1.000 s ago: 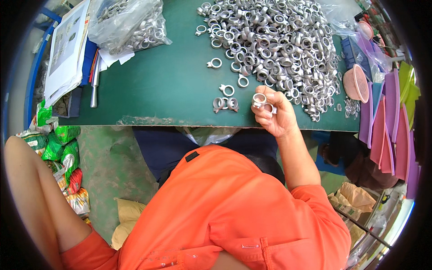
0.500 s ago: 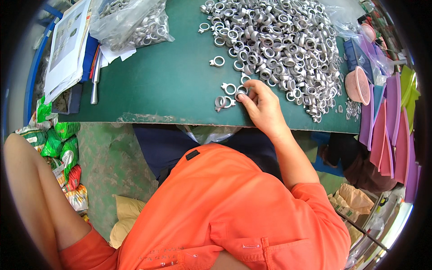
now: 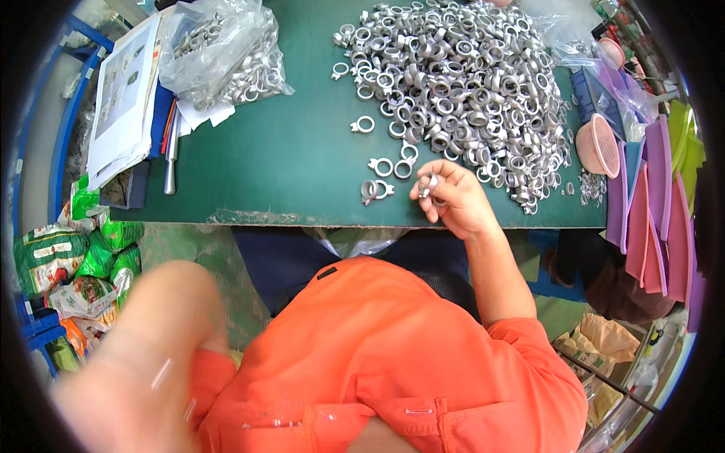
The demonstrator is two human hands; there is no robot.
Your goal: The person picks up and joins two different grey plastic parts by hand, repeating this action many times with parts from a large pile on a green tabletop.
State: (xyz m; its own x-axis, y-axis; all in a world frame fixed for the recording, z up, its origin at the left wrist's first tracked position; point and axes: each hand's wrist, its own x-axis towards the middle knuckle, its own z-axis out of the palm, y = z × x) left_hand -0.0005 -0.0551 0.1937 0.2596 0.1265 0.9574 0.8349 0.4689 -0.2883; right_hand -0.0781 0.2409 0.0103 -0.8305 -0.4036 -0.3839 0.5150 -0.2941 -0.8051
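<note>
A small grey metal ring with a lug on its side is pinched between the thumb and fingers of my right hand, raised over the near part of the green table. Just left of that hand lie several similar loose rings, among them a ring with a side lug. Beyond them spreads a large heap of the same rings. Low at the left, away from the table, my left hand is smeared by motion; its fingers cannot be made out.
A clear plastic bag of rings rests at the far left, beside papers and a metal-handled tool. On the right stand a pink basket and several purple and pink plastic bins. Green packages are stacked at lower left.
My right hand has lifted a ring off the table and drawn it back to the right. My left arm has swung inward, its hand now visible low at the left.
</note>
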